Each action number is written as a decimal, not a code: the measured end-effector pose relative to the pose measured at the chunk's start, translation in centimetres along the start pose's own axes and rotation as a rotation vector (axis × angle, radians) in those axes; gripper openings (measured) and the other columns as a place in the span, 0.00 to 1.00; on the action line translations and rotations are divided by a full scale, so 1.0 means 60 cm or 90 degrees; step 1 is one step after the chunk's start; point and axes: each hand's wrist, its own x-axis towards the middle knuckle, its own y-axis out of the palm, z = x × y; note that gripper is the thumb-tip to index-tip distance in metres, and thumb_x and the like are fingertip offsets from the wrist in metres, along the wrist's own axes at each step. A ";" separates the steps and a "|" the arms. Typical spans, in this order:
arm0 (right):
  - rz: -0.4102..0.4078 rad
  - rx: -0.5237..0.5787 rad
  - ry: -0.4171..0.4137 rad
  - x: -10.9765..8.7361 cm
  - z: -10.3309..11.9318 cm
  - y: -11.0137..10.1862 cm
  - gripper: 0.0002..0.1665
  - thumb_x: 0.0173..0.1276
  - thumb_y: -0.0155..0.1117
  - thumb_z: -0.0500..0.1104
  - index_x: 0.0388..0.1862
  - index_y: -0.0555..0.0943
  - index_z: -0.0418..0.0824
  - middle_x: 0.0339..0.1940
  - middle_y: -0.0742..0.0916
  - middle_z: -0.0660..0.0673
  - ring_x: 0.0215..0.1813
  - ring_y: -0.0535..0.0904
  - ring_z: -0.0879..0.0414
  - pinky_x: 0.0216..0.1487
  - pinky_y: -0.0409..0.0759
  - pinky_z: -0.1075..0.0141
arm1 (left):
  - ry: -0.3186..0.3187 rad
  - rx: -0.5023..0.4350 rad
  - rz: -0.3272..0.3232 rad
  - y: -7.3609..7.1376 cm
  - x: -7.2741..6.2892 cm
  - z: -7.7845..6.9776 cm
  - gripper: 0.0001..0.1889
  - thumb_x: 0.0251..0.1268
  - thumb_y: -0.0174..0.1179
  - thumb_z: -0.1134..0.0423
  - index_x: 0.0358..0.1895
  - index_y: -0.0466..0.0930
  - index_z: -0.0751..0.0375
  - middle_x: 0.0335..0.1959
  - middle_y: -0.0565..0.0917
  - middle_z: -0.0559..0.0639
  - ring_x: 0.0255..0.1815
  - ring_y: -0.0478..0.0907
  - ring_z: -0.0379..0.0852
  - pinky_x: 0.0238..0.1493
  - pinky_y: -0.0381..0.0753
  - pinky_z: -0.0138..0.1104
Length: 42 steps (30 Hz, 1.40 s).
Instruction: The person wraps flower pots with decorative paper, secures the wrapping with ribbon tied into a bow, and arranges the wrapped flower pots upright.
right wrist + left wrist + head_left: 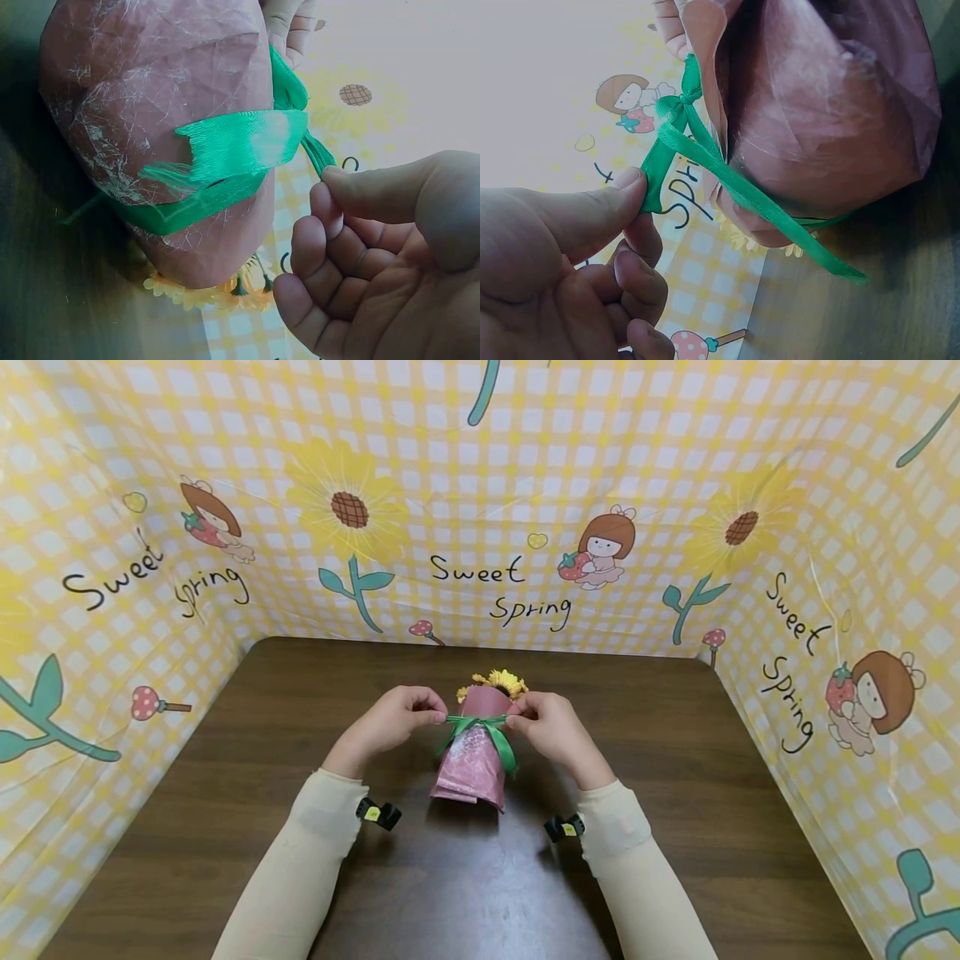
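A bouquet in crinkled pink wrapping paper (471,768) lies on the table, its yellow flowers (504,682) at the far end. Around its middle runs a green ribbon (480,722), knotted in front, with loose ends hanging down the paper. My left hand (401,720) pinches a loop of the ribbon between thumb and forefinger on the left of the knot; the left wrist view shows this pinch (641,191) closely. On the other side, my right hand (553,731) pinches the opposite loop. One frayed ribbon end (225,146) lies over the paper in the right wrist view.
The dark wooden table (247,827) extends around the bouquet. A yellow checked cloth (480,468) printed with sunflowers and girls stands along the back and both sides. Black wrist cameras (378,814) are strapped at the cream sleeves (300,860).
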 end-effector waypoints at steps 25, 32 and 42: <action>0.011 -0.009 0.005 0.001 0.001 0.001 0.05 0.72 0.69 0.43 0.34 0.85 0.46 0.31 0.85 0.50 0.34 0.75 0.54 0.36 0.74 0.62 | -0.021 -0.013 -0.004 -0.003 0.001 0.017 0.06 0.74 0.62 0.59 0.43 0.85 0.58 0.40 0.83 0.57 0.42 0.75 0.50 0.45 0.74 0.41; 0.017 -0.015 0.006 -0.001 -0.004 -0.001 0.06 0.72 0.69 0.44 0.34 0.85 0.46 0.31 0.85 0.50 0.34 0.75 0.53 0.37 0.74 0.61 | -0.031 -0.011 -0.001 -0.001 -0.001 0.013 0.06 0.74 0.62 0.60 0.43 0.85 0.59 0.39 0.83 0.51 0.43 0.75 0.53 0.46 0.75 0.41; 0.004 -0.030 0.019 -0.004 0.000 -0.003 0.06 0.71 0.69 0.44 0.33 0.86 0.45 0.31 0.85 0.49 0.34 0.75 0.53 0.35 0.73 0.62 | -0.029 -0.008 0.004 -0.001 0.003 0.017 0.07 0.75 0.61 0.59 0.44 0.84 0.59 0.42 0.83 0.57 0.46 0.75 0.59 0.45 0.74 0.41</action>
